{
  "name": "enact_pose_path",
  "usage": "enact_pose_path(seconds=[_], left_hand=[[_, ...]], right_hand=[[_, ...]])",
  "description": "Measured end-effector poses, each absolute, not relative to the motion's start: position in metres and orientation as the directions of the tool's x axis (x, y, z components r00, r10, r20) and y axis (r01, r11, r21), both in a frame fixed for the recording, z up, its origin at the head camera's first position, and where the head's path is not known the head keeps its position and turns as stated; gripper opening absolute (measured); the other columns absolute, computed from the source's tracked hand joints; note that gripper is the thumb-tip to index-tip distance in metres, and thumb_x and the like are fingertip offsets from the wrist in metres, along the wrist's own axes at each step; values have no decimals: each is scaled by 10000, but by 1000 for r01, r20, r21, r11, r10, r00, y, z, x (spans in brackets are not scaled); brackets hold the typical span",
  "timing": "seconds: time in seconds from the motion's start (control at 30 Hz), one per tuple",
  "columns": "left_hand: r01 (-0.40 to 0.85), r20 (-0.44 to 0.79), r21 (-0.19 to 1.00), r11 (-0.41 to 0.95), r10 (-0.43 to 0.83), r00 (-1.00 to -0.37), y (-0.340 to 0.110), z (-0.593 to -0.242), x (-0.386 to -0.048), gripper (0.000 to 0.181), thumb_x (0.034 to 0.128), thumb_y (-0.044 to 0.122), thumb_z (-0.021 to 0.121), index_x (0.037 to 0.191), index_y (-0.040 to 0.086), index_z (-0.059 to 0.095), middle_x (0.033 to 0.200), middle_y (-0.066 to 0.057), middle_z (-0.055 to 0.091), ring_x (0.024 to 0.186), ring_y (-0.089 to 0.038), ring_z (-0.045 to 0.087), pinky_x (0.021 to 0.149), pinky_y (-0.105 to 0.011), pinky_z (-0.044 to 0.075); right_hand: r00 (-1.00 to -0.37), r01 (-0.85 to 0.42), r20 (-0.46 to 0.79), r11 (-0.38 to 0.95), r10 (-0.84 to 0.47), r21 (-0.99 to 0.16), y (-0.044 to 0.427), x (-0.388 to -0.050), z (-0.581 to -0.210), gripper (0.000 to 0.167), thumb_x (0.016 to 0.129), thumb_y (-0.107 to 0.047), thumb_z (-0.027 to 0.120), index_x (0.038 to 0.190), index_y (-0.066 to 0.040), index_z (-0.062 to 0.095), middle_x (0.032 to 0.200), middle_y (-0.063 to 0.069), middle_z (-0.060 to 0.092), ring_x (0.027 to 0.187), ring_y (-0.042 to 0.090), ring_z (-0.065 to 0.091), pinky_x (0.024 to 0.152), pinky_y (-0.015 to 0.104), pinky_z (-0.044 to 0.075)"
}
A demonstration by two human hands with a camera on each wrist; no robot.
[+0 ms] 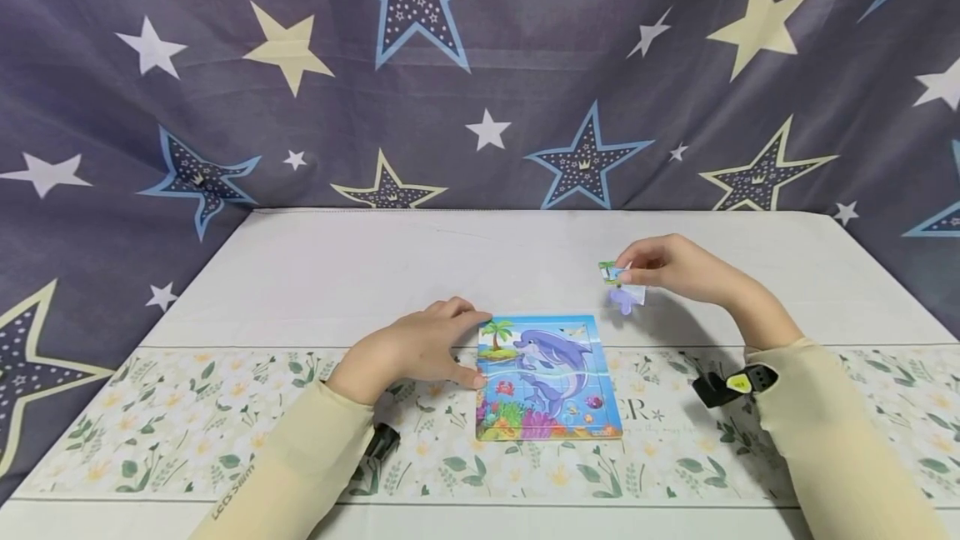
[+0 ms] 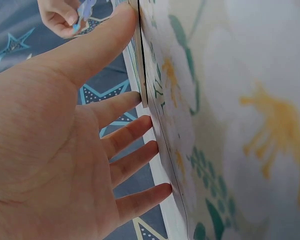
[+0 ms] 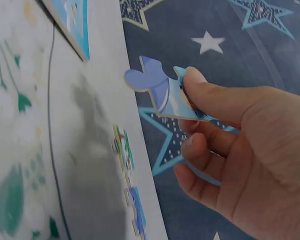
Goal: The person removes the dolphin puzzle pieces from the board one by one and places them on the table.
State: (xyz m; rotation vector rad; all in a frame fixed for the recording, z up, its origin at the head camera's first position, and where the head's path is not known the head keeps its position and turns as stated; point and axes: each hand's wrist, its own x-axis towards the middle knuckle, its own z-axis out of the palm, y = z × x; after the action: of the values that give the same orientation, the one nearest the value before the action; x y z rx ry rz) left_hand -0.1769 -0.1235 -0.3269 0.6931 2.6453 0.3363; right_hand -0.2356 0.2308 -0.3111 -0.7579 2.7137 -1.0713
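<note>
A dolphin jigsaw puzzle (image 1: 551, 377) lies flat in its blue-edged tray, with a palm tree, coral and a crab in the picture. My left hand (image 1: 420, 347) spreads along its left side, thumb and index fingertip touching the edge; in the left wrist view the fingers (image 2: 130, 137) are extended. To the upper right of the puzzle, my right hand (image 1: 678, 267) pinches a purple and light-blue puzzle piece (image 3: 162, 92) between thumb and fingers, raised above the table. Fingers cover part of this piece.
Below the right hand, a green-and-red puzzle piece (image 3: 122, 147) and a blue-purple piece (image 3: 135, 210) lie on the white table. A floral strip (image 1: 247, 419) crosses the table's front. A dark star-patterned curtain (image 1: 540, 90) hangs behind.
</note>
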Motion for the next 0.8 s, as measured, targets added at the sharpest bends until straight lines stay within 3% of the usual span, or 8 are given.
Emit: enact_pose_path(seconds=[0.17, 0.27, 0.5, 0.8], left_hand=[[418, -302, 328, 847, 513, -804, -123, -326, -177, 865, 842, 502, 755, 1557, 247, 340, 1545, -15, 321, 1431, -257, 296, 1112, -519, 330], [417, -300, 331, 846, 514, -804, -123, -326, -176, 865, 842, 497, 758, 1557, 244, 341, 1545, -20, 321, 1431, -261, 298, 1111, -520, 331], [412, -302, 332, 848, 510, -806, -123, -326, -176, 864, 843, 496, 759, 1557, 247, 341, 1549, -19, 318, 1433, -260, 296, 1114, -521, 327], [417, -301, 335, 845, 515, -803, -123, -327, -177, 862, 843, 497, 757, 1556, 245, 343, 1544, -21, 323, 1429, -257, 299, 1119, -516, 322]], right_hand=[[-901, -383, 102, 663, -421, -643, 244, -238, -312, 186, 952, -155, 687, 1073, -18, 723, 786, 47, 656, 676, 229, 573, 614, 281, 474], [-914, -374, 128, 677, -386, -634, 251, -240, -314, 193, 953, -148, 685, 1080, -9, 731, 792, 67, 663, 649, 193, 558, 601, 268, 459], [-931, -355, 158, 716, -328, -601, 263, -243, -318, 217, 961, -182, 680, 1082, -16, 750, 948, 88, 729, 760, 134, 588, 665, 238, 483], [-959, -282, 141, 771, -247, -571, 274, -246, -324, 259, 968, -191, 671, 1111, 16, 729, 966, 133, 720, 795, 186, 612, 658, 263, 483]])
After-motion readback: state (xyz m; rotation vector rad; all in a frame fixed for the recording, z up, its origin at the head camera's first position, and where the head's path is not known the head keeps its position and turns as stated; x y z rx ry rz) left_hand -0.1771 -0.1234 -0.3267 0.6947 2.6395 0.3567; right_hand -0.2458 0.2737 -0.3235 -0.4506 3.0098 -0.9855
